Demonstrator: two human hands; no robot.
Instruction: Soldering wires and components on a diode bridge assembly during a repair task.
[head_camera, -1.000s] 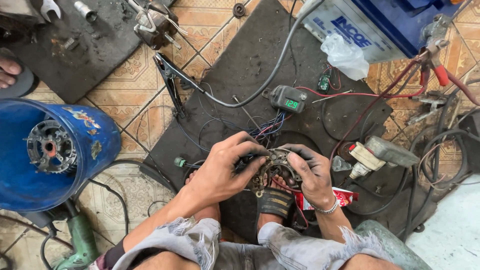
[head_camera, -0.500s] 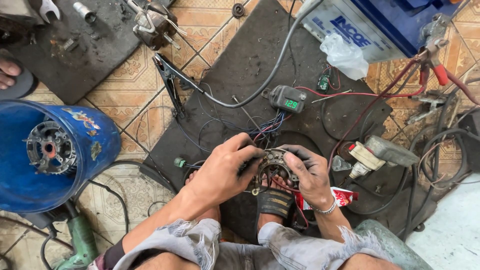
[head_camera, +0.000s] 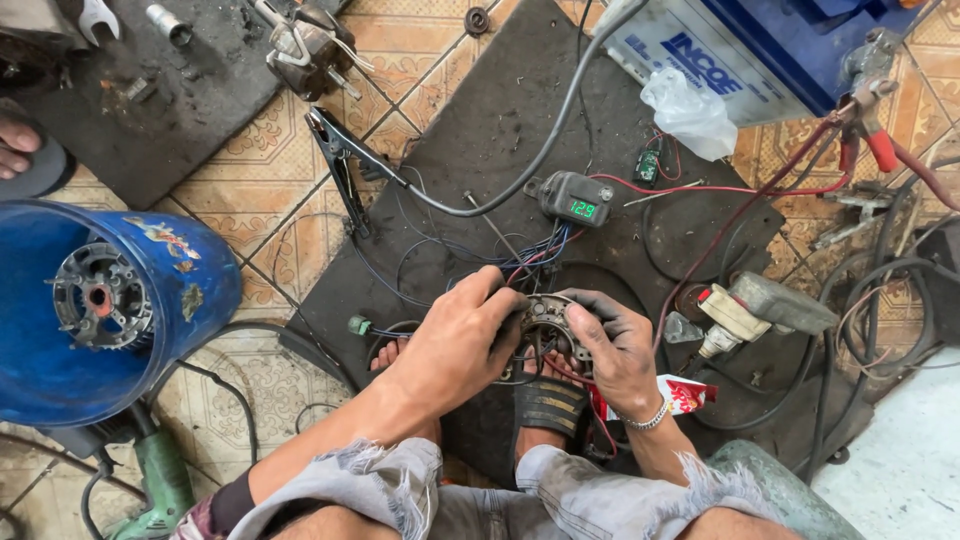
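Observation:
Both my hands hold a round metal motor part (head_camera: 541, 318) with coiled windings and a bundle of blue and red wires (head_camera: 540, 250) running up from it. My left hand (head_camera: 455, 340) wraps over its left side, fingers curled on top. My right hand (head_camera: 620, 345), grimy and with a bracelet on the wrist, grips its right edge with thumb and fingers. I hold the part above a dark rubber mat (head_camera: 470, 150), over my sandalled foot (head_camera: 545, 405).
A small black meter with a green display (head_camera: 577, 200) lies on the mat. A black clamp (head_camera: 340, 150) lies to the left, a blue barrel (head_camera: 100, 310) holding a metal part further left, a battery (head_camera: 720, 45) at top right, a green power tool (head_camera: 160, 480) bottom left.
My left hand's fingers have shifted a little over the top of the motor part. Nothing else has moved.

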